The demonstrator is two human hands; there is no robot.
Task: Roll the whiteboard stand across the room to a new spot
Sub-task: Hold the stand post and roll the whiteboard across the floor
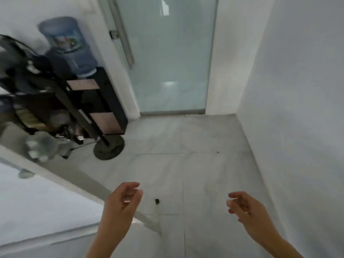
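Observation:
The whiteboard (41,200) fills the lower left, a white panel whose grey frame edge (78,180) runs diagonally down to a corner near the bottom middle. My left hand (122,200) hovers right at that frame edge with curled fingers apart and nothing in them; whether it touches the frame is unclear. My right hand (243,207) hangs free over the floor to the right, fingers loosely curled and empty. The stand's legs and wheels are hidden.
A black water dispenser (104,101) with a blue bottle (68,45) stands at the left wall, with a black fan on a round base (108,147) in front of it. A frosted glass door (167,58) lies ahead and a white wall (297,108) on the right. A small dark object (157,201) lies on the tiled floor.

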